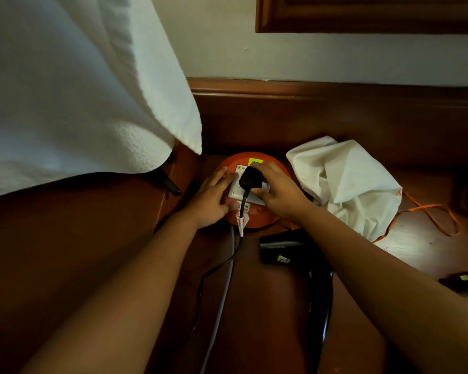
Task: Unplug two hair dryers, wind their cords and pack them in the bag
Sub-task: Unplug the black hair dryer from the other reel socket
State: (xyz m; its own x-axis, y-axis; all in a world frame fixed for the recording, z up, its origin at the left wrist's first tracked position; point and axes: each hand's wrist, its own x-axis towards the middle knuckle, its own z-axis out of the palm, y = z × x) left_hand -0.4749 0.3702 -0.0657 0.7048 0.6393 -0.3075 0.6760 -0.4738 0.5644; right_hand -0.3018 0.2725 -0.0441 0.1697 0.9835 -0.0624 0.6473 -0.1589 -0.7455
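Plug (250, 177) pinched by right hand (277, 193); left hand (211, 197), fingers flat, braces orange reel (278, 168). Unplugging step; next, a straight pull.

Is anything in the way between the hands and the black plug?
No. The right hand already grips the black plug on the white socket plate of the round orange cable reel. The left hand presses flat on the reel beside it. Nothing lies between.

Two bare forearms, no sleeves visible. Left hand (214, 197) and right hand (277, 191) bare: no rings, watch, gloves.
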